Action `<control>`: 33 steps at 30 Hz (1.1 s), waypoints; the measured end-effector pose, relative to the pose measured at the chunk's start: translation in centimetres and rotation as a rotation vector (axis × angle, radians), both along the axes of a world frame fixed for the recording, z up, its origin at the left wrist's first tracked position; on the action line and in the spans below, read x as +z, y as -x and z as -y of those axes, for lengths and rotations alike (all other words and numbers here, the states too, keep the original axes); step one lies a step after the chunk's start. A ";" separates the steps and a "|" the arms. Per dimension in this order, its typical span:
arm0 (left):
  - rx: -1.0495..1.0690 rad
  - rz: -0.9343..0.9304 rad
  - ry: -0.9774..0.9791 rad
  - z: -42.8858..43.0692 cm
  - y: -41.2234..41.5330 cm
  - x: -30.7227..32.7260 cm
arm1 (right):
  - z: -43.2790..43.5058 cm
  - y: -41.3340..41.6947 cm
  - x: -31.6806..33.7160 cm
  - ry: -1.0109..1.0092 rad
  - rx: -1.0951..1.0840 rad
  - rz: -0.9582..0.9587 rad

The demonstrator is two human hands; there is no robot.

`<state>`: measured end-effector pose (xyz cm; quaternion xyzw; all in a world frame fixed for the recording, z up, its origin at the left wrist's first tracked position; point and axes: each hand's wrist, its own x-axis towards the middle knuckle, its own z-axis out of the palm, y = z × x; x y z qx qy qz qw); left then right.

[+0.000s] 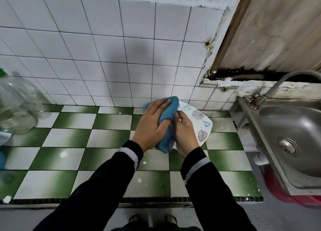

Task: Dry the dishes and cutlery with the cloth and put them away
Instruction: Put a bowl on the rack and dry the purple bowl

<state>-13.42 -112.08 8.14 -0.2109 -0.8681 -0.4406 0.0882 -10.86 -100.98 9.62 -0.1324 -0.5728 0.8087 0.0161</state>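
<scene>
A white plate with leaf prints (201, 121) is held tilted above the green-and-white tiled counter (73, 144), close to the back wall. My right hand (185, 135) grips the plate's near edge. A blue cloth (169, 112) covers the plate's left side. My left hand (152, 125) lies on the cloth with fingers extended and presses it to the plate. Part of the plate is hidden behind the cloth and both hands.
A steel sink (291, 137) with a curved tap (284, 85) stands to the right of the counter. Clear glass jars (17, 105) sit at the counter's left end. White tiled wall (104, 48) rises behind. A red tub (286, 194) sits under the sink.
</scene>
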 end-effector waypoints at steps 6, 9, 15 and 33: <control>0.111 0.758 -0.694 1.7 1.3 1.3 | -3.2 0.4 -0.5 -0.034 -0.045 0.020; 0.191 0.769 -0.772 1.9 0.9 0.8 | -3.6 0.2 -1.1 0.226 -0.167 0.121; 0.226 0.422 -0.433 1.0 -1.3 -1.2 | -2.8 0.7 -2.0 0.247 -0.267 0.202; 0.182 0.575 -0.485 1.4 0.6 -1.1 | -3.7 0.7 -0.5 0.007 0.000 0.068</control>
